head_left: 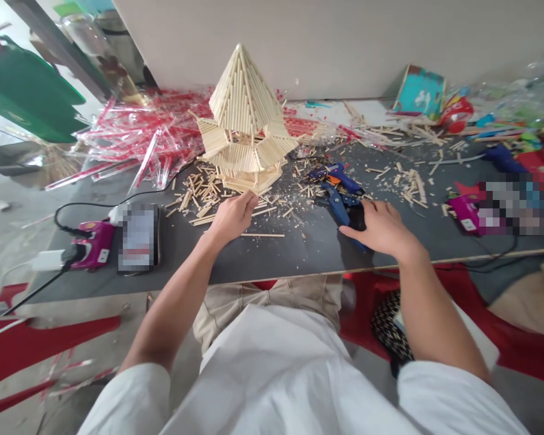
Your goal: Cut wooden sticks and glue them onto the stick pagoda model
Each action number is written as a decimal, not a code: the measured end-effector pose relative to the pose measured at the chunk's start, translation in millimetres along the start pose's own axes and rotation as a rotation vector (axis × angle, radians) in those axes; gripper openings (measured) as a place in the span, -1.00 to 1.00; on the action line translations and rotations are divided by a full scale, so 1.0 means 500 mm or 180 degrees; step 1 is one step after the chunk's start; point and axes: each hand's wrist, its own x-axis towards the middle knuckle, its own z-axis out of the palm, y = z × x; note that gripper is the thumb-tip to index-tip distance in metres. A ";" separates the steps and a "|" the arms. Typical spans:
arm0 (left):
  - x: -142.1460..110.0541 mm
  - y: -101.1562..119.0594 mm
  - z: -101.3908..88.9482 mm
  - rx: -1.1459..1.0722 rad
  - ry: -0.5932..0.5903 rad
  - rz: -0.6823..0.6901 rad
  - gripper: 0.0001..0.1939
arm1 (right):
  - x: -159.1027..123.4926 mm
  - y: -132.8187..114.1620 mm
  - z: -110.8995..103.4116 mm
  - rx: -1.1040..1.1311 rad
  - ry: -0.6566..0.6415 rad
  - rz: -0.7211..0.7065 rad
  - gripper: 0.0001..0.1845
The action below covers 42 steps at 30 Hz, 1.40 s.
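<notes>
A pagoda-like model of pale wooden sticks point(245, 93), with a pointed roof and a flared lower tier, stands upright on the dark table. Just in front of its base is my left hand point(233, 217), fingers curled together; what they hold, if anything, is hidden. A few loose sticks point(265, 235) lie beside that hand. My right hand point(383, 228) rests over a blue-handled hand tool point(338, 205), thumb and fingers apart around its black and blue handles. No firm grip on it shows. Behind the tool lies a blue glue gun point(344, 178).
Cut stick pieces point(199, 193) litter the table point(272, 260). A heap of red-and-clear wrappers point(149, 133) fills the back left. At left are a phone point(138, 238) and a purple power strip point(93, 244) with cords; another purple block point(471, 214) sits right.
</notes>
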 end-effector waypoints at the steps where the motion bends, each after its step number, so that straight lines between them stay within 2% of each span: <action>1: 0.000 0.000 0.001 0.0000 0.0023 0.0018 -0.66 | -0.008 -0.004 -0.002 -0.0072 0.0017 -0.0019 -0.03; 6: 0.000 0.002 0.002 -0.0107 0.0078 -0.0005 -0.68 | -0.040 -0.013 -0.001 -0.0214 0.0165 -0.0155 -0.24; 10: 0.001 0.004 0.003 -0.0193 0.0157 -0.0076 -0.67 | -0.050 -0.008 -0.004 0.0194 0.0206 -0.0064 -0.38; 13: 0.002 0.006 0.003 -0.0318 0.0166 -0.0119 -0.66 | -0.054 -0.012 -0.014 0.0945 0.0090 0.0099 -0.51; 15: 0.001 0.011 0.002 -0.0440 0.0155 -0.0162 -0.65 | -0.061 -0.029 -0.023 0.1703 -0.0100 0.0231 -0.52; 18: 0.000 0.021 -0.003 -0.0705 0.0060 -0.0198 -0.60 | -0.076 -0.083 -0.031 0.3141 -0.0580 0.0276 -0.42; 20: -0.002 0.029 -0.006 -0.0873 -0.0058 -0.0171 -0.56 | -0.084 -0.130 -0.032 0.3798 -0.0931 0.0208 -0.39; 22: -0.003 0.034 -0.008 -0.0970 -0.0175 -0.0123 -0.54 | -0.088 -0.175 -0.031 0.3838 -0.1126 0.0078 -0.39; 26: -0.002 0.038 -0.009 -0.1011 -0.0270 -0.0153 -0.54 | -0.088 -0.232 -0.035 0.3603 -0.1023 -0.0149 -0.39; 33: -0.001 0.037 -0.009 -0.1037 -0.0342 -0.0244 -0.53 | -0.090 -0.258 -0.055 0.3746 -0.0932 -0.0165 -0.41; 38: -0.004 0.035 -0.006 -0.0966 -0.0464 -0.0094 -0.55 | -0.094 -0.286 -0.057 0.3350 -0.0609 -0.0417 -0.46; 42: -0.004 0.035 -0.005 -0.0897 -0.0456 -0.0005 -0.58 | -0.096 -0.303 -0.046 0.3313 -0.0367 -0.0398 -0.43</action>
